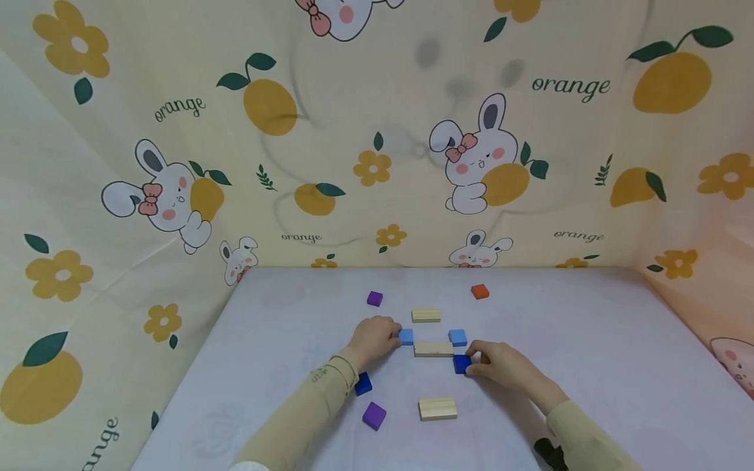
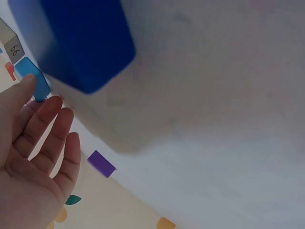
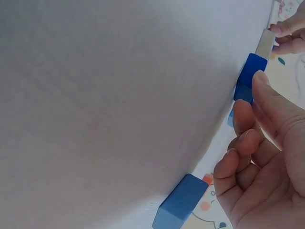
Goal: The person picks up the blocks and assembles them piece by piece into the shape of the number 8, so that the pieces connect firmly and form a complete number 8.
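My left hand (image 1: pixel 375 341) pinches a light blue block (image 1: pixel 406 337) at the left end of a wooden plank (image 1: pixel 433 350). In the left wrist view its thumb and a finger lie on that block (image 2: pixel 35 78), while the other fingers are spread. At the plank's right end, my right hand (image 1: pixel 501 366) grips a dark blue block (image 1: pixel 462 364) between thumb and fingers, also seen in the right wrist view as a dark blue block (image 3: pixel 251 71). A second light blue block (image 1: pixel 457 337) stands just behind the plank's right end.
Another dark blue block (image 1: pixel 363 384) sits beside the left sleeve, with a purple block (image 1: pixel 374 416) nearer. Wooden planks lie behind (image 1: pixel 426 315) and in front (image 1: pixel 438 409). Farther back are a purple block (image 1: pixel 374 298) and an orange block (image 1: pixel 480 291). A patterned cloth backs the table.
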{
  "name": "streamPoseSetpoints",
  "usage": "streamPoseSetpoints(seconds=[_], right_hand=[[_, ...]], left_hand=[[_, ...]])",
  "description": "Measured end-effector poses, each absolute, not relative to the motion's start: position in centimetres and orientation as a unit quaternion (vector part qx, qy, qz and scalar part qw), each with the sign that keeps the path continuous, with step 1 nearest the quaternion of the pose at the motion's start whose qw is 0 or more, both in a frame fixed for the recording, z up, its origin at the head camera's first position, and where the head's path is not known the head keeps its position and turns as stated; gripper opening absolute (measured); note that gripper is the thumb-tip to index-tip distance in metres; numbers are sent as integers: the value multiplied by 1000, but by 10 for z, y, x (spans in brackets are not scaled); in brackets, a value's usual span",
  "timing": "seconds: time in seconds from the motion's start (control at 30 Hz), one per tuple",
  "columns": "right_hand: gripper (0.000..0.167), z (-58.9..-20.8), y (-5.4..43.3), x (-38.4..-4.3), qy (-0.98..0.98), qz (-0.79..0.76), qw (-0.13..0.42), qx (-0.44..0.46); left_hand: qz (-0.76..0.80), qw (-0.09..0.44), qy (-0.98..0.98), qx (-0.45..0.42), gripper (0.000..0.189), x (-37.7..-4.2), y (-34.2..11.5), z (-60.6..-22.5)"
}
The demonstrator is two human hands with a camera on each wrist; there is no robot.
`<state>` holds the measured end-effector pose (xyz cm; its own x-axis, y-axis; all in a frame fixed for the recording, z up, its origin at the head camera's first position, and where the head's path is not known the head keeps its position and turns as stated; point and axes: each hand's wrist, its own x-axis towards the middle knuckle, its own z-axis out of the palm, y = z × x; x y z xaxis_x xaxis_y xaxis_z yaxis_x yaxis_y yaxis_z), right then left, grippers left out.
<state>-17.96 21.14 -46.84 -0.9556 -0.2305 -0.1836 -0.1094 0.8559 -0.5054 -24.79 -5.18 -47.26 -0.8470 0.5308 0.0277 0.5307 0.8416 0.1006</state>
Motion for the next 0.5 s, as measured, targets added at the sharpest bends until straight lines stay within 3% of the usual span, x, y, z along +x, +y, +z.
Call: streamPoseSetpoints(seconds=[0.5], right_hand=[[26,-468,212,-179,955,-258,117,-85]], left_hand=[[67,17,959,273,26,-246,-51,-469]])
